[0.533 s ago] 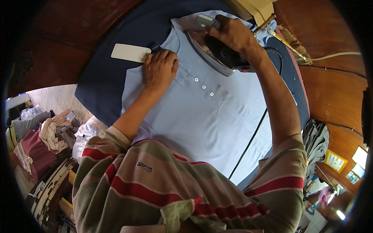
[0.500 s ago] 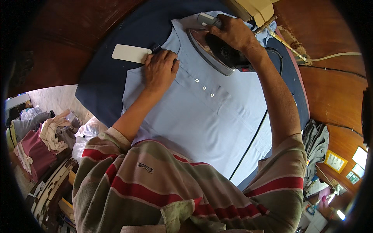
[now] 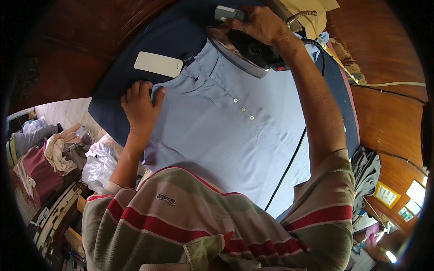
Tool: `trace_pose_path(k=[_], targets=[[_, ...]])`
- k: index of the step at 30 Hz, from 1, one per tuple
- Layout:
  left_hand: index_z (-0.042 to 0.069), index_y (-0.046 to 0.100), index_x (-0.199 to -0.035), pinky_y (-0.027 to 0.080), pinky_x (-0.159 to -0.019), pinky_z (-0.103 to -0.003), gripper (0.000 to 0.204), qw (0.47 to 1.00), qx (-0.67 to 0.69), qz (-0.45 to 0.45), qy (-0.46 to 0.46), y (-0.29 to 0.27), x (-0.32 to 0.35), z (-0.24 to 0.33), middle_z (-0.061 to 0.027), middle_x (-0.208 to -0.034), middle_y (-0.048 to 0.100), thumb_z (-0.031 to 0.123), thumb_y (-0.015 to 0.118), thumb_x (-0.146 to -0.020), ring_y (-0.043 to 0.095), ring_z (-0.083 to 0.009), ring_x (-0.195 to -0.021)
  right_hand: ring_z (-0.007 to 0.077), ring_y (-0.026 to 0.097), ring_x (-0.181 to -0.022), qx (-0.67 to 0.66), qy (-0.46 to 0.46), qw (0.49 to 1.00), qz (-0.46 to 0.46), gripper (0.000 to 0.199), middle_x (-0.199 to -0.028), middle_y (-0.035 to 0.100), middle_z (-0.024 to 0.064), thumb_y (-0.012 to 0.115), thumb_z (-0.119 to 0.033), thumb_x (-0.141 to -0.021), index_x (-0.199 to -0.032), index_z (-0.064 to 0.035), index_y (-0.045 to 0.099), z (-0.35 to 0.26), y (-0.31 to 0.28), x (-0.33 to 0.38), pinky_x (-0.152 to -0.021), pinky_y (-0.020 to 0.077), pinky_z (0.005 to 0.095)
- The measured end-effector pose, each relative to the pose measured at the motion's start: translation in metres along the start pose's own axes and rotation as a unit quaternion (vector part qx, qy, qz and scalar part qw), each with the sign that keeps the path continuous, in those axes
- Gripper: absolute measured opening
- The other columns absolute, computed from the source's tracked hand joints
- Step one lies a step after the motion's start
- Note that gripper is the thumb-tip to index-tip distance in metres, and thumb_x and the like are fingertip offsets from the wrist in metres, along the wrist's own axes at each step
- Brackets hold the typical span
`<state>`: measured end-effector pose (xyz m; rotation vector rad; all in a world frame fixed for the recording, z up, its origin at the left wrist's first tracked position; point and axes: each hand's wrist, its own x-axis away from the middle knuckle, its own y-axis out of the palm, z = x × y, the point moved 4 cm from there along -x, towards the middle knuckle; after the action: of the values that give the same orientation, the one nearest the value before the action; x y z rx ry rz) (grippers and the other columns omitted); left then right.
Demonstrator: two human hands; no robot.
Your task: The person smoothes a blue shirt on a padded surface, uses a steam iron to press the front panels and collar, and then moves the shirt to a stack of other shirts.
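A light blue shirt (image 3: 212, 140) with several white buttons down its placket lies spread over a dark blue ironing surface (image 3: 110, 101). My right hand (image 3: 266, 28) grips the handle of an iron (image 3: 237, 54), whose soleplate covers the far right part of the shirt near the collar. At the shirt's left shoulder edge rests my left hand (image 3: 141, 108), fingers stretched and thumb apart, touching the cloth. A blank white hang tag (image 3: 158, 64) lies just beyond it, tied by a thin string to the collar beside a small dark label (image 3: 188, 59).
A black cord (image 3: 285, 169) runs across the shirt toward me. Cardboard (image 3: 312, 16) and a yellowish stick (image 3: 339, 61) lie at the far right. Plastic bags (image 3: 100, 167) and piled clothes (image 3: 43, 174) are at the left; dark garments (image 3: 365, 169) hang at the right.
My left hand has moved off the collar area, left and nearer to me, opening its fingers. The iron in my right hand has shifted slightly left and away. The collar and its string now show.
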<state>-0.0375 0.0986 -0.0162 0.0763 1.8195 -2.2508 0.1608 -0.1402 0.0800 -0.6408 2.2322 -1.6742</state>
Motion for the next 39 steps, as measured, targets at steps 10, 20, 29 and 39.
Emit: trace_pose_path(k=[10, 20, 29, 39], targets=[[0.01, 0.059, -0.081, 0.035, -0.083, -0.04, 0.01, 0.997, 0.052, 0.062, 0.007, -0.004, 0.016, -0.013, -0.0035, -0.101, 0.055, 0.019, 0.061, -0.076, 0.051, -0.0251, -0.097, 0.0346, 0.063, -0.08, -0.079, -0.016, 0.995, -0.057, 0.04, -0.084, 0.064, 0.0215, 0.059, -0.037, -0.077, -0.1, -0.0044, 0.063, -0.016, -0.013, -0.004, -0.071, 0.0492, 0.041], [0.01, 0.059, -0.077, 0.034, -0.085, -0.04, 0.01, 0.995, 0.086, 0.044, -0.015, 0.001, 0.019, -0.017, -0.0026, -0.102, 0.054, 0.017, 0.062, -0.071, 0.05, -0.0251, -0.096, 0.0265, 0.068, -0.072, 0.027, -0.07, 0.992, -0.098, 0.055, -0.082, 0.067, 0.0187, 0.064, -0.051, -0.075, -0.108, -0.0066, 0.062, -0.02, 0.003, 0.007, -0.072, 0.053, 0.034], [0.01, 0.058, -0.075, 0.035, -0.084, -0.04, 0.009, 0.993, 0.1, 0.067, -0.002, 0.0, 0.017, -0.018, -0.0029, -0.101, 0.054, 0.016, 0.062, -0.07, 0.05, -0.0251, -0.095, 0.0353, 0.063, -0.084, -0.024, 0.02, 0.998, -0.061, 0.041, -0.089, 0.063, 0.0243, 0.058, -0.038, -0.078, -0.1, -0.0024, 0.062, -0.022, -0.016, -0.013, -0.072, 0.0491, 0.0418], [0.01, 0.059, -0.074, 0.035, -0.083, -0.04, 0.009, 0.993, 0.083, 0.082, 0.005, -0.001, 0.018, -0.014, -0.0028, -0.1, 0.055, 0.017, 0.062, -0.069, 0.051, -0.0254, -0.093, 0.0308, 0.066, -0.078, 0.009, 0.011, 0.998, -0.06, 0.05, -0.086, 0.066, 0.0204, 0.06, -0.048, -0.081, -0.105, -0.0043, 0.061, 0.013, -0.01, 0.04, -0.072, 0.0502, 0.0375]])
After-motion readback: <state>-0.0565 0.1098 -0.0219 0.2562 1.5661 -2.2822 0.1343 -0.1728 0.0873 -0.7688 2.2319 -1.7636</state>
